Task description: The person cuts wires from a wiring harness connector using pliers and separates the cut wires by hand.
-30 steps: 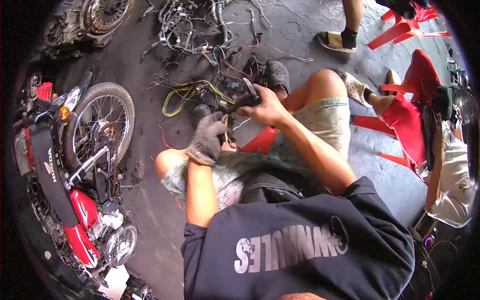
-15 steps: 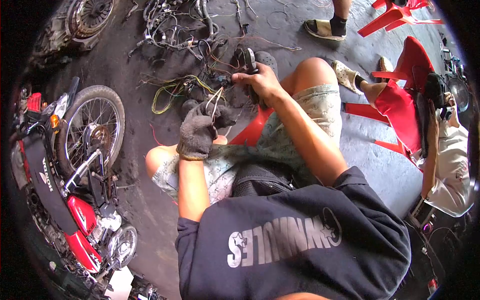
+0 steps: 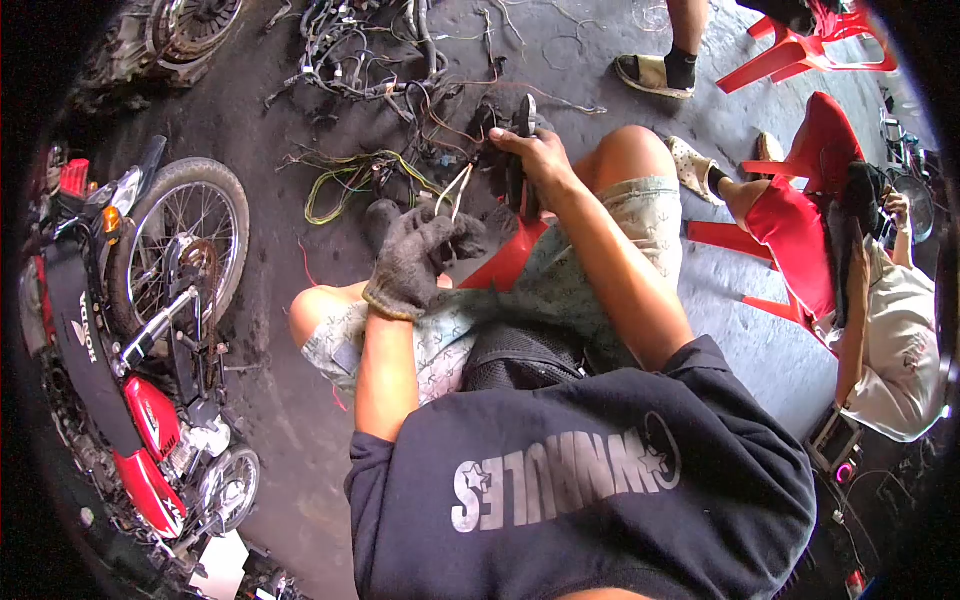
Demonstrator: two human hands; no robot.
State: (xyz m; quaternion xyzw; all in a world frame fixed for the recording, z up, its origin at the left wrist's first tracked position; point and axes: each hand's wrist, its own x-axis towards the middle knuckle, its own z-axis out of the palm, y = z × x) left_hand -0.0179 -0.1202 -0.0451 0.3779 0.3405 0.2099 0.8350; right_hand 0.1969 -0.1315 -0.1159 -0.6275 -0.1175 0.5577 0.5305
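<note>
My left hand (image 3: 412, 258), in a grey knit glove, is closed around a looped white wire (image 3: 455, 195) that sticks up above its fingers. My bare right hand (image 3: 545, 168) grips a dark hand tool (image 3: 528, 115) resembling pliers; its jaws are not clear. Just beyond the left glove lies a bundle of yellow and green wires (image 3: 330, 195) with darker strands. A thin reddish-brown wire (image 3: 432, 110) runs from the tangle near my right hand. Both hands are above my lap, a short gap apart.
A large wiring harness (image 3: 370, 55) lies on the dark floor ahead. At left is a red motorcycle (image 3: 150, 420). To the right, a person (image 3: 890, 340) sits on a red chair (image 3: 795, 240). Another person's sandalled foot (image 3: 655, 75) stands ahead, near a red stool (image 3: 800, 50).
My right hand has shifted to the right with the tool, which now points more upright. My left glove has moved slightly right, and the white wire leans further right.
</note>
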